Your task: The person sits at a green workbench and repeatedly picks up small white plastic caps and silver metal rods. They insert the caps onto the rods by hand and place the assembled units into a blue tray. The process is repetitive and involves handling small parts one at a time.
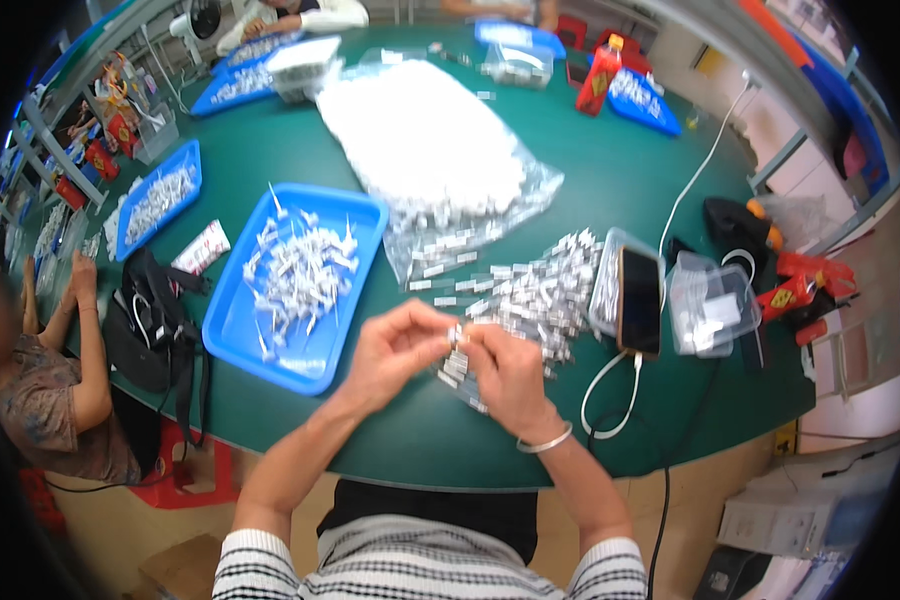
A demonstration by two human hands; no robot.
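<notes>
My left hand (402,348) and my right hand (510,372) meet above the near part of the green table (400,440). Thumbs and fingers of both pinch one small white plastic piece (454,336) between them; its exact kind is too small to make out. Just beyond and to the right lies a loose pile of small white-and-grey parts (545,295). To the left, a blue tray (232,345) holds many small white pieces with thin pins (305,265). A bracelet circles my right wrist.
A big clear bag of white parts (430,140) lies beyond my hands. On the right stand a phone (639,300) with a white cable and a clear plastic box (712,305). A black bag (150,325) and another person (60,390) are at the left.
</notes>
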